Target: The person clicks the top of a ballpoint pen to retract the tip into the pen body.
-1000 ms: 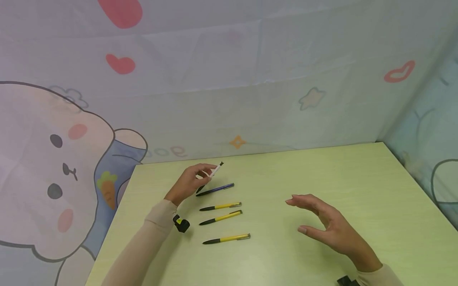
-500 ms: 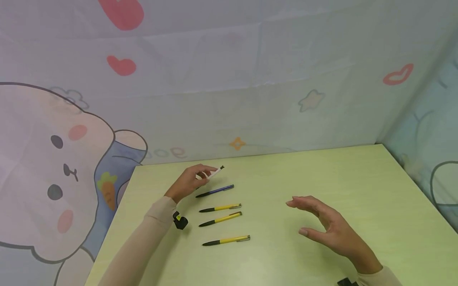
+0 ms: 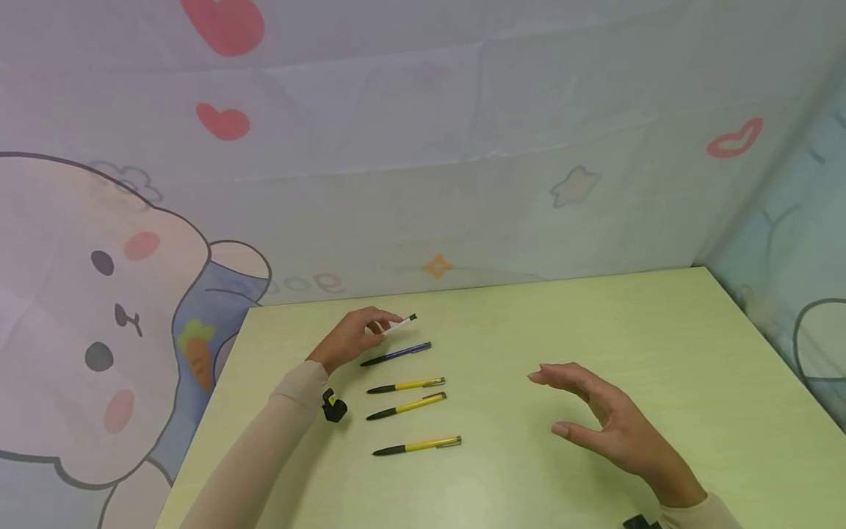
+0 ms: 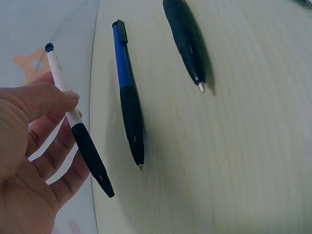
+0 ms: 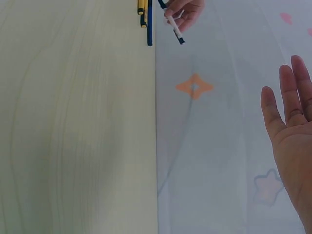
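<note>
Left of centre in the head view, the left hand [image 3: 353,338] pinches a white pen [image 4: 61,80] between thumb and fingers near mid-barrel, probably because that balances it and leaves both ends free. The pen is tilted just beyond a blue pen [image 3: 396,354], seemingly lifted off the counter [image 3: 515,330]. Below, 3 yellow pens [image 3: 415,404] lie roughly parallel, dark tips leftward; such gaps would let fingers take 1 without nudging another. At lower right, the right hand [image 3: 608,422] is released, thumb spread from fingers, perhaps placed aside to leave room
</note>
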Demonstrator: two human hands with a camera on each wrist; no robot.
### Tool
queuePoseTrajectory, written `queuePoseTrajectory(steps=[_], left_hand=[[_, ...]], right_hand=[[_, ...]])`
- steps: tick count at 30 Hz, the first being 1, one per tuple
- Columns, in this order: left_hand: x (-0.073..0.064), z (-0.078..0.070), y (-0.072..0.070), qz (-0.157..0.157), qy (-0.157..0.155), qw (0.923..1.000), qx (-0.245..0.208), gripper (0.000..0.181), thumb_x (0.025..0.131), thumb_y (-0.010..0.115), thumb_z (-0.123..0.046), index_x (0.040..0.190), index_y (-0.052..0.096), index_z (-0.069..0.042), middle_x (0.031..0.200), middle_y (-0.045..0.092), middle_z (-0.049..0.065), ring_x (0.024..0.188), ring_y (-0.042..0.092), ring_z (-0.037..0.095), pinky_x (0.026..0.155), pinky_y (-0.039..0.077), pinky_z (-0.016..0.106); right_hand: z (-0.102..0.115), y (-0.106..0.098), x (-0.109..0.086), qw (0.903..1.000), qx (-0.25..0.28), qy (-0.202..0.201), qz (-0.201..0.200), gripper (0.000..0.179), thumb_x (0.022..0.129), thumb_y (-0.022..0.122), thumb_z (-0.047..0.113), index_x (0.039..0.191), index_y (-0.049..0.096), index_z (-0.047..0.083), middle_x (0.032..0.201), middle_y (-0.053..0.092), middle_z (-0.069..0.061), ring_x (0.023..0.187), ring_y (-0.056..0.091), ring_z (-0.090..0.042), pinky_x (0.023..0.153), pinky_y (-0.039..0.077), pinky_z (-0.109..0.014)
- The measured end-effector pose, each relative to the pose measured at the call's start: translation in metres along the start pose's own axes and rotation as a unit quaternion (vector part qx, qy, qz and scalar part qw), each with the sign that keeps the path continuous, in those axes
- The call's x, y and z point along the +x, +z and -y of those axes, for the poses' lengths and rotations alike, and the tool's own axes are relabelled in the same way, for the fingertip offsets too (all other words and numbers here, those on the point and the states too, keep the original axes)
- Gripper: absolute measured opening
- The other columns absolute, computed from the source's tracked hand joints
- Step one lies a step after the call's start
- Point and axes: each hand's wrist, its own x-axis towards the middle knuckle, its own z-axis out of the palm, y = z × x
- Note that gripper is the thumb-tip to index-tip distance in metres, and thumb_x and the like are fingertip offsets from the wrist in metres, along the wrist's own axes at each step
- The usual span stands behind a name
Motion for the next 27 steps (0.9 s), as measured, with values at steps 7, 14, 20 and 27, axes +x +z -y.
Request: queuePoseTrajectory(steps=[7, 14, 20, 27], left_hand=[[0.003, 0.001, 0.000, 0.007, -0.011, 0.9999, 0.001, 0.037, 0.098, 0.062, -0.003, 0.129, 0.068, -0.023, 0.118, 0.066, 0.007, 0.102, 0.062, 0.024, 0.084, 0.056, 0.038], [0.007, -0.001, 0.000, 0.018, -0.020, 0.9996, 0.010, 0.034, 0.097, 0.064, -0.001, 0.126, 0.068, -0.017, 0.111, 0.065, 0.007, 0.100, 0.062, 0.024, 0.083, 0.056, 0.036], [0.010, -0.002, 0.002, 0.027, -0.024, 0.9992, 0.020, 0.031, 0.096, 0.066, -0.001, 0.122, 0.069, -0.017, 0.106, 0.065, 0.005, 0.096, 0.061, 0.022, 0.083, 0.054, 0.036], [0.012, -0.002, 0.004, 0.039, -0.039, 0.9983, 0.019, 0.031, 0.095, 0.067, -0.001, 0.122, 0.069, -0.017, 0.106, 0.064, 0.005, 0.095, 0.060, 0.021, 0.082, 0.054, 0.036]], right_hand=[[-0.001, -0.001, 0.000, 1.0000, -0.003, -0.006, 0.003, 0.073, 0.075, 0.067, -0.027, 0.142, 0.038, -0.019, 0.139, 0.056, -0.023, 0.133, 0.053, -0.029, 0.115, 0.040, -0.028], [-0.003, -0.001, -0.003, 1.0000, -0.004, 0.003, 0.002, 0.072, 0.076, 0.067, -0.026, 0.142, 0.039, -0.019, 0.139, 0.055, -0.024, 0.133, 0.053, -0.029, 0.115, 0.039, -0.028], [-0.002, -0.001, -0.005, 0.9999, -0.003, 0.016, 0.000, 0.070, 0.078, 0.067, -0.026, 0.142, 0.039, -0.018, 0.139, 0.055, -0.023, 0.133, 0.053, -0.028, 0.115, 0.039, -0.027], [-0.003, -0.002, -0.005, 1.0000, -0.001, 0.001, 0.003, 0.073, 0.077, 0.067, -0.026, 0.143, 0.038, -0.019, 0.140, 0.055, -0.023, 0.133, 0.052, -0.029, 0.115, 0.040, -0.028]])
